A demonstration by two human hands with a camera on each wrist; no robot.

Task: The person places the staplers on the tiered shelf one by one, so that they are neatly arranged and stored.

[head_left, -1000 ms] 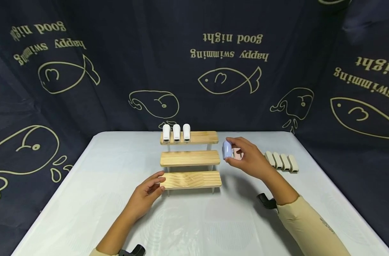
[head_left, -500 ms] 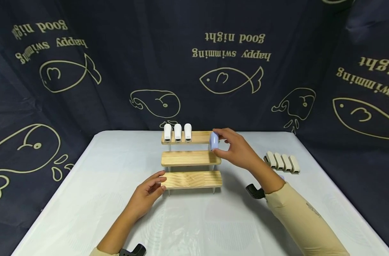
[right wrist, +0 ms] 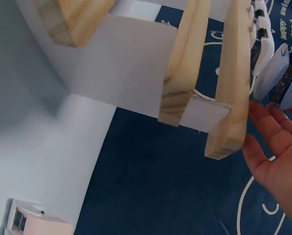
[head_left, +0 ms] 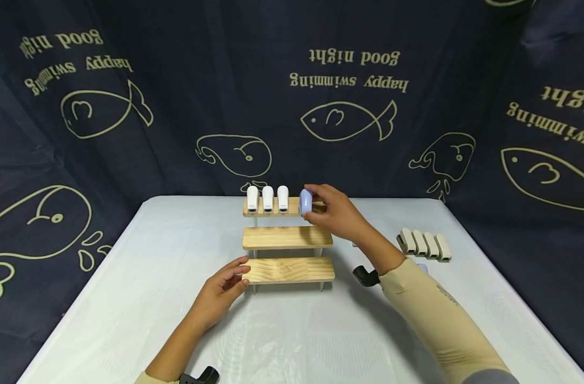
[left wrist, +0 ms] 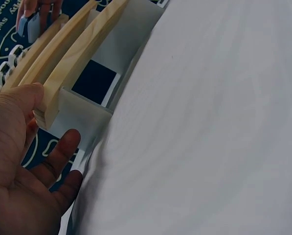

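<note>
A three-tier wooden shelf (head_left: 288, 238) stands mid-table on pale supports. My right hand (head_left: 338, 214) pinches a light blue mini stapler (head_left: 305, 202) between thumb and fingers, over the right half of the top tier. In the right wrist view the blue stapler (right wrist: 274, 76) is partly cut off by the frame edge, just past the top board. Three white mini staplers (head_left: 268, 199) line up on the left of that tier. My left hand (head_left: 218, 292) holds the left end of the bottom board, its thumb (left wrist: 31, 95) on the wood in the left wrist view.
Several cream staplers (head_left: 431, 245) lie in a row at the right of the table. A light blue piece (head_left: 422, 267) peeks out behind the right sleeve. A pink stapler (right wrist: 45, 226) shows in the right wrist view. Behind the table hangs a dark curtain (head_left: 176, 80).
My right hand has carried the blue stapler leftward and back, from beside the shelf to over the top tier. The left hand stays on the bottom board.
</note>
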